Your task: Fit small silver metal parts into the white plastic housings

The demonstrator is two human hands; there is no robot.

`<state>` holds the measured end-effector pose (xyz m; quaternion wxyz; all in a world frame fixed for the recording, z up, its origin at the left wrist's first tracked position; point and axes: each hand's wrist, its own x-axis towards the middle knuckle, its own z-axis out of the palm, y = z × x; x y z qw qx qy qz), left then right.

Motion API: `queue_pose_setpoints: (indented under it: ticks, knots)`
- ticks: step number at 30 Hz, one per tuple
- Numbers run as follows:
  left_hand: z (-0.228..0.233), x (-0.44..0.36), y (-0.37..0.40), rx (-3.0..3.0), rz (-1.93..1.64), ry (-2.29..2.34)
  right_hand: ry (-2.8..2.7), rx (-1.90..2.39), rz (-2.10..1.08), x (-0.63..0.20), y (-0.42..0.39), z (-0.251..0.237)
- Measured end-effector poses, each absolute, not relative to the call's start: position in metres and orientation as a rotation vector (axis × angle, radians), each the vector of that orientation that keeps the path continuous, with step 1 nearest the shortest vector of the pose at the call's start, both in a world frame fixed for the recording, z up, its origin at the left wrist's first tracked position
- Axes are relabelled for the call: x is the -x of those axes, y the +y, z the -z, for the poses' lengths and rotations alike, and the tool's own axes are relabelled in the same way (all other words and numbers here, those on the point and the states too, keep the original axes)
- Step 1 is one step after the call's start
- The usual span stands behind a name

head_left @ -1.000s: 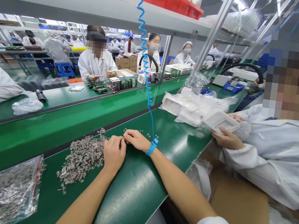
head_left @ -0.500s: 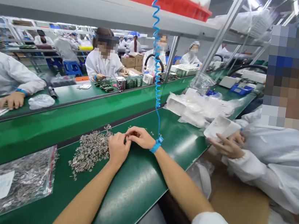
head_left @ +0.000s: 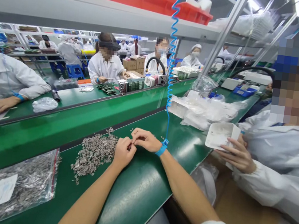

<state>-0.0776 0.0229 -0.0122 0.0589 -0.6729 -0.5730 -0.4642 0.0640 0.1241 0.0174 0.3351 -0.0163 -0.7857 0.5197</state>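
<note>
My left hand (head_left: 124, 152) and my right hand (head_left: 145, 140) meet fingertip to fingertip above the green work surface (head_left: 133, 194). Both are closed in a pinch; whatever lies between the fingers is too small to make out. Just left of my left hand spreads a heap of small silvery metal parts (head_left: 94, 152). A few loose bits lie beyond my right hand. Around my right wrist is a blue wrist strap (head_left: 162, 147), joined to a coiled blue cord (head_left: 173, 30) hanging from above.
A clear zip bag of metal parts (head_left: 30, 180) lies at the lower left. On the right, a co-worker's hand (head_left: 239, 155) holds a white tray (head_left: 219, 134). Plastic-wrapped white pieces (head_left: 202, 109) lie farther back. A green raised strip (head_left: 63, 115) crosses behind the heap; a shelf (head_left: 55, 7) runs overhead.
The view has shifted slightly, so most things sit a little farther right. My hands stay pinched together. The co-worker on the right has tilted the white tray, now showing its inside.
</note>
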Motion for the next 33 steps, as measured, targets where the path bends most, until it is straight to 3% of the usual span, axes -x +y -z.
queue_pose_setpoints:
  ticks: [5, 12, 21, 29, 33]
  knots:
    - [0.015, 0.078, 0.023, 1.993, 1.353, -1.690, -1.923, 0.255, -1.428, -0.056, 0.122, -0.012]
    - [0.019, 0.081, 0.025, 1.764, 1.259, -1.743, -2.134, 0.523, -1.242, -0.049, 0.119, -0.007]
    - [0.019, 0.081, 0.025, 1.740, 1.366, -1.727, -2.064, 0.461, -1.416, -0.045, 0.118, 0.000]
    - [0.021, 0.081, 0.027, 1.759, 1.257, -1.775, -2.072, 0.301, -1.252, -0.057, 0.119, -0.014]
    - [0.018, 0.082, 0.027, 1.758, 1.415, -1.833, -2.184, 0.098, -1.145, -0.060, 0.122, -0.016]
